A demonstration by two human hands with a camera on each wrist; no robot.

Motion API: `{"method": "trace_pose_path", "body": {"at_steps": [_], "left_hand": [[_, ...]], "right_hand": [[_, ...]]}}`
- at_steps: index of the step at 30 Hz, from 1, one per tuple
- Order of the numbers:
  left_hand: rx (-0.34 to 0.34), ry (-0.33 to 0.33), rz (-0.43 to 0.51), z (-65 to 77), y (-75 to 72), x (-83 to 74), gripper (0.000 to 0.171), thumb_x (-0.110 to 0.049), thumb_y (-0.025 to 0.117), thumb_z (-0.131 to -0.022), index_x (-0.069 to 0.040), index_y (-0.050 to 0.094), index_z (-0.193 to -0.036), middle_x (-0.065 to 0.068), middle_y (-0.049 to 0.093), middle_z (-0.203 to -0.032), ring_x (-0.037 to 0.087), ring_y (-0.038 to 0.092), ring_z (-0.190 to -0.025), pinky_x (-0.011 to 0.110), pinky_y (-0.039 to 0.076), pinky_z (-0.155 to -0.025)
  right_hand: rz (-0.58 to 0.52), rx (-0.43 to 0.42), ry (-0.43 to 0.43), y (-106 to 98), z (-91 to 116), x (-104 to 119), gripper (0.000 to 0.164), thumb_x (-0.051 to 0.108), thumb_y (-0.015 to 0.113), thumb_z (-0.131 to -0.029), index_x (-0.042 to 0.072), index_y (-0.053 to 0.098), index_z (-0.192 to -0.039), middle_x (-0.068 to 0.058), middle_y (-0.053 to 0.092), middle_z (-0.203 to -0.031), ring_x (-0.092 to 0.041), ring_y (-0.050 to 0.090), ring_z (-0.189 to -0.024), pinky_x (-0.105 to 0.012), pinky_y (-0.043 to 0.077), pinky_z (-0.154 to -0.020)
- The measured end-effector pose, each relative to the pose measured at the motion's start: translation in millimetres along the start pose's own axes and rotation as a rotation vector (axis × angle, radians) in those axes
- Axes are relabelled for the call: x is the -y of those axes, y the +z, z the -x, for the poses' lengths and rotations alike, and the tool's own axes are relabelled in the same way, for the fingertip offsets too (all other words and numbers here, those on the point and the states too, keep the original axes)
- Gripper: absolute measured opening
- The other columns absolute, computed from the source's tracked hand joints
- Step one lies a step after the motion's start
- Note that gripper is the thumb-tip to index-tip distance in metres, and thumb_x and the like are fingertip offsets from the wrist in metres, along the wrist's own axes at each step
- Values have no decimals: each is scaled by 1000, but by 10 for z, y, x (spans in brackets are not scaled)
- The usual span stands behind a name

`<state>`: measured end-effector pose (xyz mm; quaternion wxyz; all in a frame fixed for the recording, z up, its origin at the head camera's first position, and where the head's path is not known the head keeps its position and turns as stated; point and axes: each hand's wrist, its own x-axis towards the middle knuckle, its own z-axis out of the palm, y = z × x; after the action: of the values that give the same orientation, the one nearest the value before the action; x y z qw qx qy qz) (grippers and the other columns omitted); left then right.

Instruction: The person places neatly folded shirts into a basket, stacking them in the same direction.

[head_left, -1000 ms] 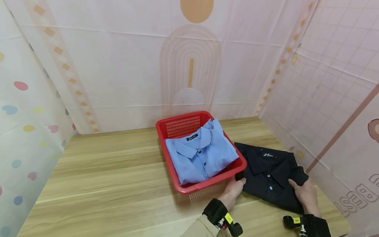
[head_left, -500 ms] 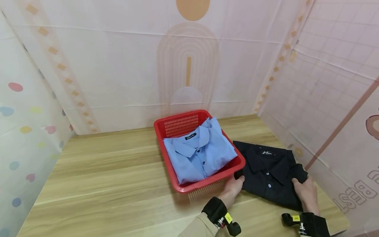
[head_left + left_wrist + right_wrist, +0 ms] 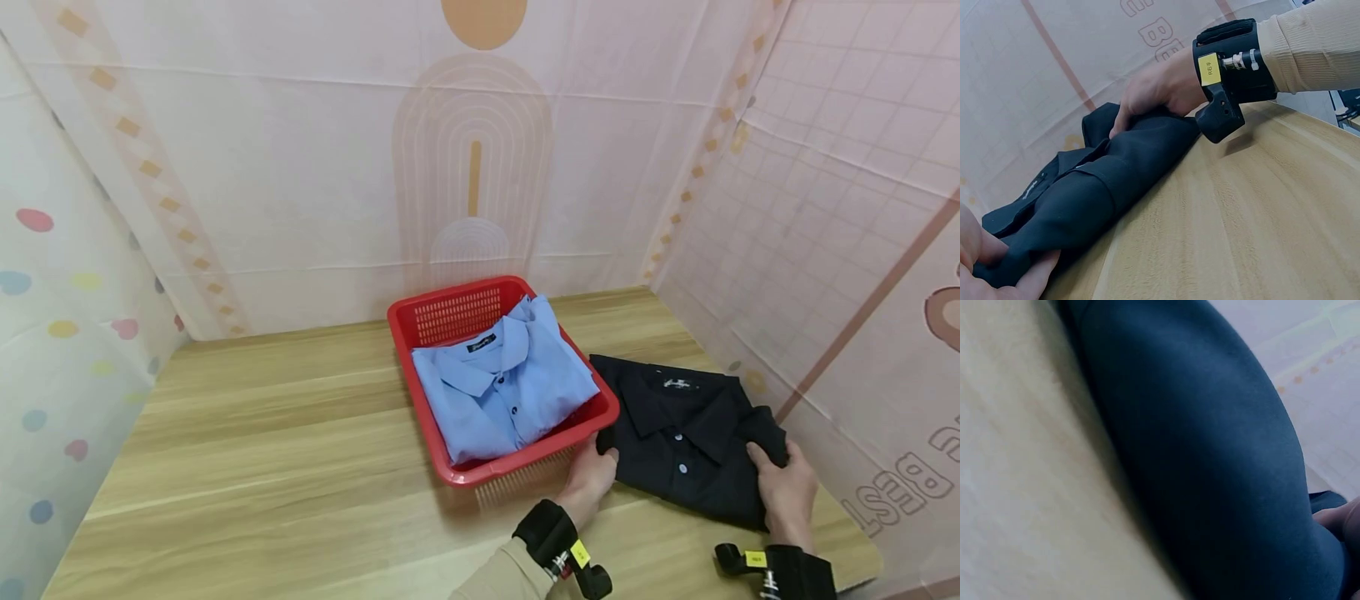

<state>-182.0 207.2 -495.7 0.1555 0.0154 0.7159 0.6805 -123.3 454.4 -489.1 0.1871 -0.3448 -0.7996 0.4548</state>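
A folded black shirt [image 3: 678, 442] with a collar and pale buttons lies on the right of the table. My left hand [image 3: 591, 473] pinches its left edge close to the red basket; the left wrist view shows thumb and fingers on either side of the cloth. At the opposite edge my right hand [image 3: 784, 490] grips the shirt, thumb on top. In the right wrist view the black shirt [image 3: 1204, 437] fills the middle and bulges upward, with only part of the right hand [image 3: 1340, 522] showing. The undersides of both hands are hidden.
A red plastic basket [image 3: 420, 400] stands left of the black shirt, with a folded light blue shirt [image 3: 498, 383] in it. The wooden table [image 3: 285, 450] extends to the left. Printed cloth walls [image 3: 315, 167] enclose the back and both sides.
My right hand has shifted its hold slightly outward, and the shirt's right edge has risen a little around it. The left hand keeps its place; the head view has shifted slightly.
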Motion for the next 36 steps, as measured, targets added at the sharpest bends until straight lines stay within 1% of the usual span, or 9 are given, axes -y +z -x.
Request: {"method": "trace_pose_path", "body": {"at_steps": [4, 6, 9, 13, 15, 22, 30, 36], "left_hand": [[30, 1, 18, 1, 3, -16, 59, -2, 56, -99, -3, 42, -156, 18, 37, -163, 38, 29, -152, 57, 27, -122], [39, 16, 29, 4, 11, -28, 59, 0, 56, -98, -3, 43, -156, 18, 36, -163, 39, 28, -153, 57, 26, -122], [45, 31, 71, 9, 32, -50, 60, 2, 56, -97, -2, 44, -155, 18, 37, -163, 39, 27, -153, 57, 24, -123], [44, 60, 94, 20, 55, -76, 59, 5, 56, -95, 2, 45, -153, 22, 39, -161, 40, 27, -152, 57, 23, -124], [46, 64, 99, 27, 63, -88, 58, 6, 56, -95, 4, 46, -152, 22, 40, -160, 40, 28, -152, 57, 24, -124], [59, 71, 75, 40, 76, -118, 58, 7, 56, -94, 6, 47, -151, 22, 43, -158, 41, 32, -150, 56, 27, -123], [84, 73, 67, 58, 84, -143, 59, 8, 56, -94, 5, 46, -152, 20, 44, -158, 39, 31, -151, 55, 27, -123], [120, 66, 78, 83, 85, -161, 61, 8, 54, -95, 2, 44, -154, 17, 42, -161, 37, 29, -153, 53, 26, -124]], "right_hand": [[-77, -12, -19, -21, -2, 19, 63, 27, 52, -108, -3, 30, -159, -36, 27, -161, -56, 28, -145, -64, 25, -120], [-100, -40, -28, -26, -6, 39, 63, 28, 53, -107, -3, 32, -158, -34, 29, -161, -54, 29, -146, -62, 25, -121], [-124, -81, -36, -33, -4, 66, 61, 28, 54, -106, -3, 37, -156, -33, 34, -159, -52, 32, -145, -59, 25, -121], [-169, -96, -16, -45, 10, 86, 61, 30, 54, -107, 0, 37, -157, -28, 33, -162, -47, 32, -148, -56, 24, -123], [-187, -98, -7, -52, 18, 92, 62, 32, 53, -107, 2, 36, -158, -25, 32, -164, -45, 30, -149, -55, 23, -124], [-197, -141, -21, -63, 36, 101, 61, 31, 55, -106, 1, 38, -157, -25, 35, -162, -43, 32, -149, -54, 23, -124], [-209, -168, -30, -82, 43, 103, 61, 32, 56, -106, 2, 40, -156, -24, 37, -161, -42, 35, -148, -52, 24, -125], [-223, -176, -21, -105, 72, 92, 62, 35, 56, -105, 4, 40, -157, -23, 37, -162, -40, 35, -148, -50, 25, -125]]}}
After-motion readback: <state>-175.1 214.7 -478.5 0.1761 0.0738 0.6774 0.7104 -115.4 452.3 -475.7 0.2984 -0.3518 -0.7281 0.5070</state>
